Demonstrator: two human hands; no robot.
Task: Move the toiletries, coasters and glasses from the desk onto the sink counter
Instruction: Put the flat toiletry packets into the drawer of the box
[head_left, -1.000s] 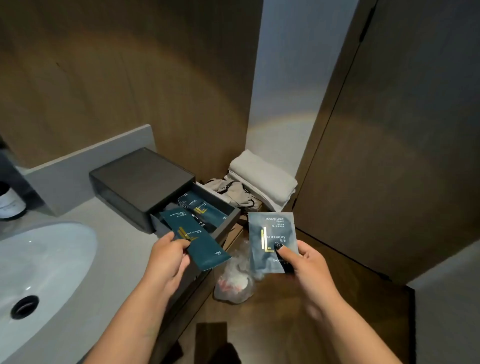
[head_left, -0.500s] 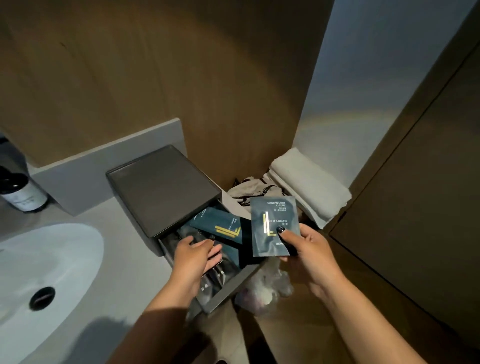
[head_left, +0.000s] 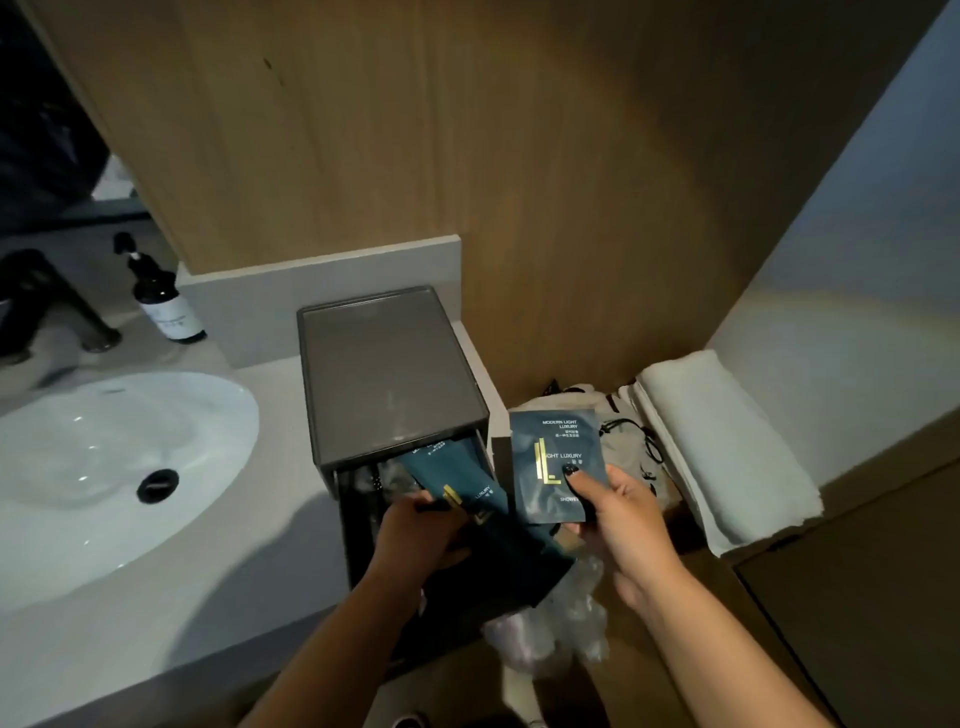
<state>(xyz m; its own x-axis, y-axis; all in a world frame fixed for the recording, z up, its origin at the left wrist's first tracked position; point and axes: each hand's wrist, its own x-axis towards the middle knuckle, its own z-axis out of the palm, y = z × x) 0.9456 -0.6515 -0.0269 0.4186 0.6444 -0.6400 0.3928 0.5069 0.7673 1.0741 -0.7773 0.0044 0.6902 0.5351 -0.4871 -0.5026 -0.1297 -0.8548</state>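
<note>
A dark grey drawer box (head_left: 384, 364) stands on the sink counter (head_left: 156, 623), its drawer pulled out toward me. My left hand (head_left: 415, 535) reaches into the open drawer and grips a long dark teal toiletry packet (head_left: 457, 480) that leans out of the drawer. More dark packets lie in the drawer, hard to tell apart. To the right of the drawer, my right hand (head_left: 618, 509) pinches a square teal sachet (head_left: 553, 462) with gold lettering, thumb on its face, held upright in the air.
A white basin (head_left: 104, 457) takes up the counter's left, with a black tap (head_left: 57, 306) and a dark pump bottle (head_left: 161, 296) behind it. Right of the counter sit a folded white towel (head_left: 722, 447), crumpled cloth (head_left: 623, 441) and a clear plastic bag (head_left: 561, 629) below.
The view has swung left and down toward the counter. My left hand went from holding a long packet above the drawer to reaching inside it. My right hand keeps its sachet beside the drawer.
</note>
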